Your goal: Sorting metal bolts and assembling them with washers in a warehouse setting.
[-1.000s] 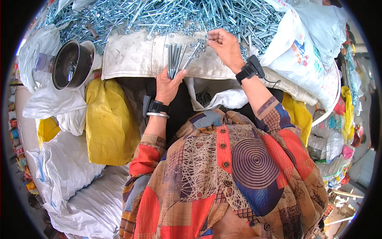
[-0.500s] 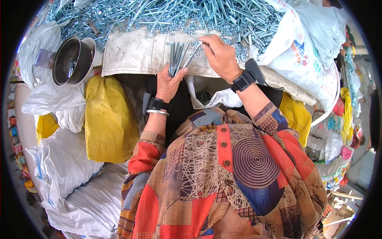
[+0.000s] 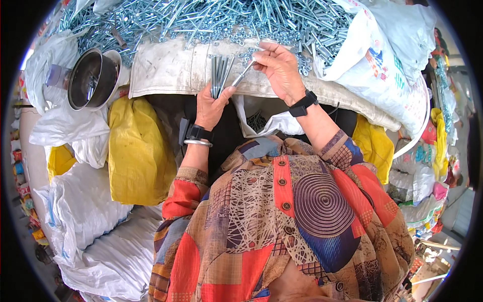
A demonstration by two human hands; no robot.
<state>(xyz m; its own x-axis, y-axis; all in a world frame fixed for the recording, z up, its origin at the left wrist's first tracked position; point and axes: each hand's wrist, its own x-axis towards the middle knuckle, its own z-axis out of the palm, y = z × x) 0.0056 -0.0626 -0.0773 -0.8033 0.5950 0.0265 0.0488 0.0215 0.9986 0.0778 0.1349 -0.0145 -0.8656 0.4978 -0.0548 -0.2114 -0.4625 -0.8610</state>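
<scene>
My left hand [image 3: 210, 108] is closed round a small bundle of long silvery bolts [image 3: 219, 75], whose upper ends stick out above the fingers. One separate bolt [image 3: 243, 74], with a thicker sleeve along its lower part, slants up to the right from the left thumb. The fingertips of my right hand [image 3: 279, 70] pinch its upper end; what sits at that tip is hidden by the fingers. Both hands are above the near edge of a pale cloth [image 3: 163, 65]. Beyond them lie scattered small nuts [image 3: 241, 38] and a heap of metal rods and bolts [image 3: 201, 15].
A dark metal bowl [image 3: 80, 80] with a few metal parts tilts at the left. White sacks [image 3: 85, 211] and a yellow sack [image 3: 136, 156] lie by my left arm. A white printed sack [image 3: 377, 70] stands at the right. An open white bag [image 3: 284, 124] with metal pieces lies below the hands.
My right hand has turned at the wrist and shifted slightly down and right, still pinching the bolt's upper end. The bolt now leans further right. My left hand has barely moved.
</scene>
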